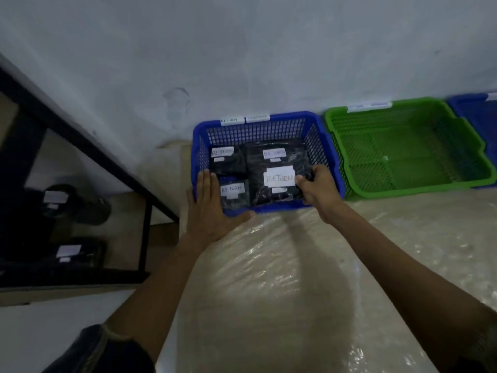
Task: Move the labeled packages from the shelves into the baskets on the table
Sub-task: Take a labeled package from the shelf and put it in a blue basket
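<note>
Gleaming plastic-covered table [295,265] against grey wall [242,49], shelf [88,149] left

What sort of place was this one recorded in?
Likely a returns-sorting corner of a small stockroom. A blue basket tagged RETURN holds black packages labelled RETURN, a green basket sits beside it, and a dark shelf at left holds more labelled packages.

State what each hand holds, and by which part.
The right hand grips the front right package by its right edge, inside the blue basket. The left hand rests flat on the basket's near-left corner, gripping nothing.
</note>
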The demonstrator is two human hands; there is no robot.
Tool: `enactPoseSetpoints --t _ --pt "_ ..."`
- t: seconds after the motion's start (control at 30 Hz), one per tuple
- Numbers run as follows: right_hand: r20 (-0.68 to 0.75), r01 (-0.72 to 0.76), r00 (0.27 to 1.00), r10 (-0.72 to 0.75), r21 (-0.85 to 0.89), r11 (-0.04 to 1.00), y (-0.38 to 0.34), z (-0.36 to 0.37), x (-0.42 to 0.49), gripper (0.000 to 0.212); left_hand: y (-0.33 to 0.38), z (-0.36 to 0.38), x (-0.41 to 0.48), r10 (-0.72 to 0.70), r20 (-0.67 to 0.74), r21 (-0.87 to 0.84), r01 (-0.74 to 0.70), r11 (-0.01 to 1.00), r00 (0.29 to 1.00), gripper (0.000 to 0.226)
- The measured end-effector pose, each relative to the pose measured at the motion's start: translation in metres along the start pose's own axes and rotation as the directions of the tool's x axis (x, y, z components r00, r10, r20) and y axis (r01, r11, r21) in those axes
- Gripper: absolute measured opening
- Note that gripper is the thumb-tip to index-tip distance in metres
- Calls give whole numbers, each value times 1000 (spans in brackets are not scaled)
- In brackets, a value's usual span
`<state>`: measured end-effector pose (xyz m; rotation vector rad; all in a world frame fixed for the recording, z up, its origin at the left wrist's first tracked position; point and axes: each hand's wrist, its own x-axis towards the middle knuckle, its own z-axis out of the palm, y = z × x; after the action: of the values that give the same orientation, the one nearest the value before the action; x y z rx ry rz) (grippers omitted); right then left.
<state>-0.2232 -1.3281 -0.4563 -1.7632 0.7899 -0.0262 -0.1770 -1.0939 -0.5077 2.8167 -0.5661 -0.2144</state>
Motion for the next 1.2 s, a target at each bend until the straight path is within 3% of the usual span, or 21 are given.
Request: enactPoseSetpoints --t 0.2,0.4,0.57,0.7,0.83,0.9,1.0,1.1,1.2 --pt "3 -95 995 96 -145 985 16 9 44 15 2 7 1 -17 -21 79 18 997 1000 131" --pt "25 -156 985 171 -302 940 48 19 75 53 2 9 1 4 -60 98 2 995 998 130" --pt "8 -166 981 192 -471 867 17 18 49 59 3 7 1 4 -58 123 4 992 998 130" --pt "61 -4 995 72 -736 677 18 21 35 68 4 6 1 -3 -47 124 9 992 999 130" --pt "123 44 983 134 -876 481 17 23 34 69 3 6 0 -3 -44 111 8 994 999 130" --pt "117 103 993 12 -914 392 14 24 32 62 4 5 0 -6 -46 102 11 995 999 131" --pt "237 250 968 -85 -859 448 16 36 29 58 5 4 -1 -12 -52 73 16 997 999 132" --pt "301 229 951 65 -831 507 17 45 33 67 3 1 -2 -1 -87 -3 1 1000 996 135" --pt "335 250 934 123 -859 447 14 45 45 74 1 -4 0 -9 -140 -45 3 999 990 142"
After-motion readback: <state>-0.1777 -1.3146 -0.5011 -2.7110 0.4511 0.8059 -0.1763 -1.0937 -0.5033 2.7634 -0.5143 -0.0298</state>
